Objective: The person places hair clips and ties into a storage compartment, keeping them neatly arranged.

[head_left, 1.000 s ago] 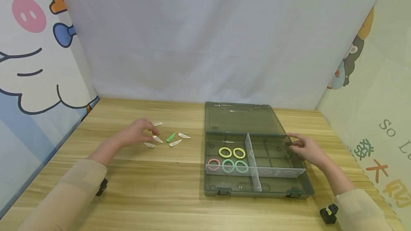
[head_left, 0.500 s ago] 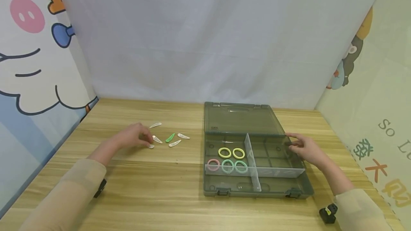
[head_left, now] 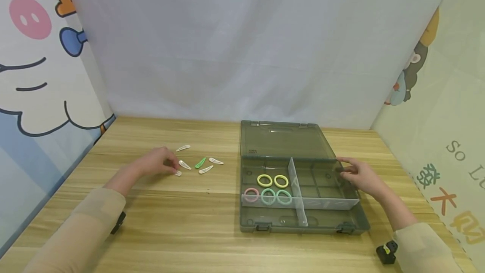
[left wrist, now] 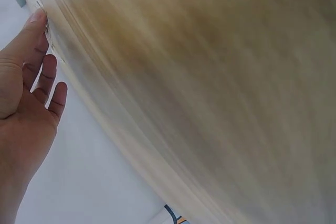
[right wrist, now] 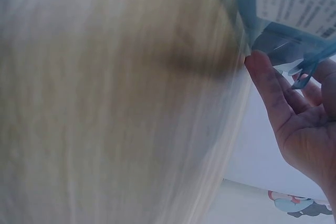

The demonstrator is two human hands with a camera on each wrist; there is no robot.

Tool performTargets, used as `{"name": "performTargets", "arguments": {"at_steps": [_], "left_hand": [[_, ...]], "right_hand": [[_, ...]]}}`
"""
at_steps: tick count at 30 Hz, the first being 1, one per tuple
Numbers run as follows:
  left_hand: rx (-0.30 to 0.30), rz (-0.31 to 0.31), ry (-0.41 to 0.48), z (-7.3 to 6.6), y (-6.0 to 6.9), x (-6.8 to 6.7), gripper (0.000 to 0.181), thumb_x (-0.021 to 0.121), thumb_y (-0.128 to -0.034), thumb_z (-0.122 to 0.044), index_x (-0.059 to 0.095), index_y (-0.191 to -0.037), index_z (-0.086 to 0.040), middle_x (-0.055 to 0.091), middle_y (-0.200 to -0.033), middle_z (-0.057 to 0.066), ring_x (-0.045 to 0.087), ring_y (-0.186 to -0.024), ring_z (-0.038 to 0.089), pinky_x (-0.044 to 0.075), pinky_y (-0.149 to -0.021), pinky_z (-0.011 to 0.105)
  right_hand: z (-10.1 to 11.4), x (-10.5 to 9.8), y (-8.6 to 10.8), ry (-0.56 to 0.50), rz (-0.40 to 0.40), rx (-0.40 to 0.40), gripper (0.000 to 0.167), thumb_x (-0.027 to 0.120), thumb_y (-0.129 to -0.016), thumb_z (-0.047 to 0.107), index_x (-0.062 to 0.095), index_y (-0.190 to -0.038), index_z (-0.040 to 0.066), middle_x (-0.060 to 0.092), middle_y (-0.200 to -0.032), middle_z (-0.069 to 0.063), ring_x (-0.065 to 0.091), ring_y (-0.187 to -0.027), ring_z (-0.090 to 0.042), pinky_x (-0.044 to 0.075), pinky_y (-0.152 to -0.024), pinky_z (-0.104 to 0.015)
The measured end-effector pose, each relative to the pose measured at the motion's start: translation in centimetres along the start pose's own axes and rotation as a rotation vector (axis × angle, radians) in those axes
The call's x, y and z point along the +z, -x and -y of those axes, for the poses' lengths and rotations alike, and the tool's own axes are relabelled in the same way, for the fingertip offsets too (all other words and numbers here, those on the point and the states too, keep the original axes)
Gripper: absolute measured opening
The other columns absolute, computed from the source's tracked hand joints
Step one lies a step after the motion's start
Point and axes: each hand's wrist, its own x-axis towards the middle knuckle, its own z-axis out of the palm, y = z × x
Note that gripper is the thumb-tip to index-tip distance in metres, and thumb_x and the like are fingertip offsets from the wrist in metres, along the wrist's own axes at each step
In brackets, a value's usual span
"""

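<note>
My left hand (head_left: 159,161) is low over the table's left side, thumb and forefinger pinching one end of a white snap hair clip (head_left: 178,173). In the left wrist view the fingertips (left wrist: 39,15) meet at the clip, which they largely cover. Other white snap clips (head_left: 184,164) and a green snap clip (head_left: 201,163) lie just right of that hand. My right hand (head_left: 360,175) rests at the right side of an opened grey see-through divider box (head_left: 303,229), its loosely bent fingers touching the box near a back corner hinge.
In the box's back left compartment lie two yellow hair ties (head_left: 265,180), two green hair ties (head_left: 268,196) and a pink hair tie (head_left: 251,195). Clear dividers (head_left: 329,204) split the box. Its lid (head_left: 282,139) is folded back toward the white curtain (head_left: 227,54).
My left hand has come down and slightly toward me, and now pinches the nearest white clip. The right hand stays at the box.
</note>
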Motion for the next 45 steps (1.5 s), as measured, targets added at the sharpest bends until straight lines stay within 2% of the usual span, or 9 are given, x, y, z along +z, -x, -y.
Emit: {"name": "performTargets", "arguments": {"at_steps": [7,12,14,19,23,35,41,45], "left_hand": [[-0.001,0.020,0.032,0.0,0.2,-0.2,0.005,0.071,-0.0838,-0.014,0.068,-0.080,-0.016,0.063,-0.079,-0.009,0.055,-0.073,0.007,0.048,-0.072,0.028],[0.008,0.003,0.061,-0.9,0.1,-0.5,0.007,0.068,-0.0863,-0.012,0.067,-0.080,-0.015,0.060,-0.073,-0.007,0.048,-0.065,0.009,0.042,-0.061,0.024],[0.017,-0.011,0.053,-1.4,0.0,-0.7,0.008,0.067,-0.0868,-0.012,0.067,-0.079,-0.015,0.060,-0.074,-0.007,0.048,-0.067,0.010,0.042,-0.062,0.025],[0.038,-0.042,0.021,-2.4,-0.3,-1.1,0.008,0.066,-0.0873,-0.012,0.067,-0.080,-0.015,0.060,-0.076,-0.009,0.050,-0.075,0.011,0.043,-0.071,0.030],[0.059,-0.068,0.005,-3.2,-0.8,-1.3,0.007,0.065,-0.0875,-0.011,0.067,-0.081,-0.013,0.060,-0.076,-0.009,0.051,-0.077,0.012,0.044,-0.073,0.032],[0.089,-0.145,0.037,-6.0,-2.3,-2.1,0.006,0.065,-0.0882,-0.012,0.064,-0.083,-0.016,0.059,-0.078,-0.006,0.051,-0.077,0.013,0.044,-0.071,0.031],[0.083,-0.176,0.037,-7.8,-3.2,-2.8,0.006,0.064,-0.0905,-0.019,0.067,-0.088,-0.014,0.061,-0.082,-0.007,0.051,-0.082,0.014,0.044,-0.076,0.035],[0.100,-0.183,0.048,-9.2,-3.7,-3.4,0.008,0.064,-0.0903,-0.019,0.068,-0.090,-0.012,0.062,-0.082,-0.005,0.052,-0.082,0.015,0.044,-0.077,0.037]], "right_hand": [[0.1,0.0,0.0,0.002,0.000,-0.010,0.055,0.051,-0.096,0.011,0.029,-0.146,0.003,0.044,-0.129,-0.041,0.044,-0.052,-0.008,0.035,-0.042,-0.026],[0.1,0.0,0.0,-0.004,0.001,-0.021,0.055,0.051,-0.096,0.013,0.029,-0.147,0.003,0.044,-0.129,-0.041,0.037,-0.048,-0.007,0.035,-0.042,-0.026],[0.0,0.0,0.0,-0.008,0.001,-0.020,0.055,0.051,-0.096,0.012,0.030,-0.146,0.003,0.044,-0.128,-0.041,0.030,-0.045,-0.007,0.035,-0.042,-0.025],[0.1,0.0,-0.1,-0.014,0.002,-0.017,0.055,0.051,-0.096,0.010,0.030,-0.146,0.003,0.044,-0.128,-0.041,0.029,-0.044,-0.006,0.034,-0.042,-0.025],[0.3,0.0,0.0,-0.014,0.002,-0.015,0.055,0.050,-0.096,0.010,0.030,-0.146,0.003,0.044,-0.128,-0.041,0.027,-0.043,-0.006,0.034,-0.042,-0.024],[0.2,-0.1,0.0,0.000,-0.001,-0.014,0.055,0.051,-0.096,0.011,0.030,-0.146,0.003,0.045,-0.127,-0.041,0.026,-0.043,-0.005,0.034,-0.041,-0.024],[0.3,-0.1,0.1,-0.005,-0.002,-0.008,0.054,0.051,-0.095,0.010,0.031,-0.145,0.002,0.045,-0.127,-0.041,0.025,-0.043,-0.005,0.034,-0.041,-0.024],[0.3,-0.1,0.1,-0.003,-0.002,-0.008,0.054,0.051,-0.095,0.010,0.031,-0.145,0.002,0.045,-0.127,-0.041,0.026,-0.044,-0.004,0.034,-0.042,-0.024]]}}
